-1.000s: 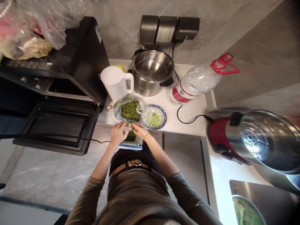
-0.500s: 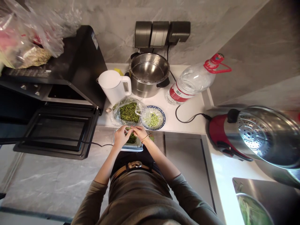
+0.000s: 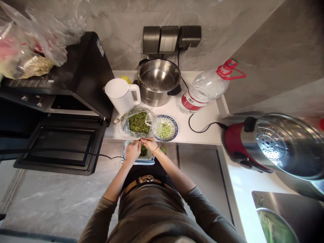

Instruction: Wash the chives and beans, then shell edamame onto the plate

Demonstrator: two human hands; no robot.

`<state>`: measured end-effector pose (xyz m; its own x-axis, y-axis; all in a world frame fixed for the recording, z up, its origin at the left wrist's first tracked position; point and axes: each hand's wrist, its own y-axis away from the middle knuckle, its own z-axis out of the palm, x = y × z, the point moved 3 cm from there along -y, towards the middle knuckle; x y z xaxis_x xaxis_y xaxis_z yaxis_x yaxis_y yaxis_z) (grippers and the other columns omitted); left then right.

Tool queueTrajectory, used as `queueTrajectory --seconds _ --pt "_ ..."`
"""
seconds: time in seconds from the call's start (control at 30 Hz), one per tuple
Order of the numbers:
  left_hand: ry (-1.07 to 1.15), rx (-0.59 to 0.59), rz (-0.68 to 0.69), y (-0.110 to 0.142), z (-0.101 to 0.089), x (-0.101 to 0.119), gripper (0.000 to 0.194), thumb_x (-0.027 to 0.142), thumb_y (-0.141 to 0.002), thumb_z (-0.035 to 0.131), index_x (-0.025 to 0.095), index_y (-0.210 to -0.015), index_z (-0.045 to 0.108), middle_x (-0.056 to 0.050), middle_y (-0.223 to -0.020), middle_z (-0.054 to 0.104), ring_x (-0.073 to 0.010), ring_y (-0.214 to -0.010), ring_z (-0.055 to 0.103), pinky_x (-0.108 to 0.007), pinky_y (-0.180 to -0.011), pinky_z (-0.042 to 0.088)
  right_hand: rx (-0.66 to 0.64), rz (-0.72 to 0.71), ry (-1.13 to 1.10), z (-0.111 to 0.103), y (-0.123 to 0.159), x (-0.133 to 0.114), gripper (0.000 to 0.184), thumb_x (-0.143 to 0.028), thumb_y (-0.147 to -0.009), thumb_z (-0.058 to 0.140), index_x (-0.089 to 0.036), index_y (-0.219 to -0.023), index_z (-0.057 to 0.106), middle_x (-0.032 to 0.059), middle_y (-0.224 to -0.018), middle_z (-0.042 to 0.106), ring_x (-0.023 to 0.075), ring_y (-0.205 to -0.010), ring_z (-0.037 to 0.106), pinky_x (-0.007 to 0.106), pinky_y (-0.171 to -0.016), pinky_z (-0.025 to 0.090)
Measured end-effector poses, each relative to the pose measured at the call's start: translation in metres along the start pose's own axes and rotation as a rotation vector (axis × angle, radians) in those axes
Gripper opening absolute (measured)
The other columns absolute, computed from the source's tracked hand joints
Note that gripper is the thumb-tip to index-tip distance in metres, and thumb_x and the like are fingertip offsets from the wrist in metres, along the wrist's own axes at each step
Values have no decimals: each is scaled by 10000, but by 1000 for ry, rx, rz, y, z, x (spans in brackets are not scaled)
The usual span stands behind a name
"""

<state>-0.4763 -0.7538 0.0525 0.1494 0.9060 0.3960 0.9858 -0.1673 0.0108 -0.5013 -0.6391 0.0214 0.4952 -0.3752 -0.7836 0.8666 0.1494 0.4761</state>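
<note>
My left hand [image 3: 133,150] and my right hand [image 3: 150,143] meet fingertip to fingertip, both pinched closed on an edamame pod that the fingers mostly hide. Below them, at the counter's front edge, is a lined bin [image 3: 146,161] with green pods or shells inside. Just beyond my hands lies a clear plastic bag [image 3: 123,126] full of green edamame pods [image 3: 139,122]. To its right, a blue-rimmed plate [image 3: 175,130] carries shelled pale green beans [image 3: 165,130]; part of the bag overlaps its left edge. A thin bracelet circles my right wrist.
Behind the bag stand a white pitcher [image 3: 120,96] and a steel pot [image 3: 158,98]. A large water bottle [image 3: 202,89] leans right of them. An oven [image 3: 88,67] with its door [image 3: 63,145] down is left; a red-based steamer [image 3: 235,141] and a sink [image 3: 291,206] are right.
My fingers have drawn closer together, and the green pod seen between them before is now mostly covered. The whole view has shifted slightly.
</note>
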Motion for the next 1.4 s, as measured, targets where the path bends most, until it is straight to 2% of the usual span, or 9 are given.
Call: queueTrajectory --seconds 0.23,0.4,0.53,0.7,0.83,0.97,1.1,1.27,1.4 --pt "285 54 -183 -2 2 4 378 319 -960 357 178 -781 658 -37 -608 650 -142 -561 596 -226 -563 367 61 -3 -121 6 2 14 304 -402 -567 752 -215 -467 534 -69 -420 429 82 -439 339 251 -455 246" --pt "98 84 -168 -7 1 9 313 311 -939 412 168 -827 667 -85 -742 694 -163 -629 621 -239 -577 372 212 174 -369 13 -2 25 209 -267 -568 753 -202 -531 557 -53 -470 525 89 -463 441 233 -455 326" --pt "-17 53 -150 -12 1 8 315 326 -947 404 180 -849 665 -84 -804 706 -165 -662 635 -239 -578 380 201 283 -493 13 -3 23 172 -194 -571 760 -173 -566 590 -44 -507 573 68 -495 490 196 -478 375" --pt "-73 -98 1 -14 -2 -1 317 326 -956 390 185 -877 663 -77 -862 710 -164 -716 647 -238 -617 404 171 245 -352 0 -5 20 236 -260 -569 810 -163 -567 594 -33 -508 583 54 -443 455 196 -406 287" --pt "-72 -84 104 -10 -1 -12 322 317 -952 395 168 -845 661 -89 -837 705 -164 -729 638 -242 -660 410 68 173 -171 -1 -8 21 305 -339 -565 822 -165 -502 580 -36 -444 530 38 -368 326 234 -375 181" --pt "149 44 10 -4 6 -20 319 300 -934 408 165 -752 632 -56 -680 668 -124 -594 580 -223 -611 388 48 99 -138 7 -9 23 390 -437 -539 824 -167 -448 558 -35 -438 511 27 -364 279 244 -378 168" --pt "482 143 -184 2 12 -19 378 373 -911 419 178 -612 542 -1 -521 570 -93 -480 493 -207 -537 359 25 58 -138 13 -2 23 411 -498 -522 817 -166 -479 579 -41 -436 489 28 -380 288 234 -377 168" --pt "834 85 -343 6 15 -17 457 458 -905 381 192 -547 475 37 -425 463 -86 -408 434 -206 -482 358 -12 54 -122 14 10 22 404 -517 -540 793 -165 -506 600 -26 -466 524 34 -398 330 223 -378 187" --pt "782 74 -308 8 14 -21 451 443 -920 358 194 -562 474 36 -445 462 -91 -423 447 -212 -499 371 -41 75 -118 11 12 21 279 -399 -544 800 -159 -594 668 -28 -512 562 28 -415 341 207 -392 201"
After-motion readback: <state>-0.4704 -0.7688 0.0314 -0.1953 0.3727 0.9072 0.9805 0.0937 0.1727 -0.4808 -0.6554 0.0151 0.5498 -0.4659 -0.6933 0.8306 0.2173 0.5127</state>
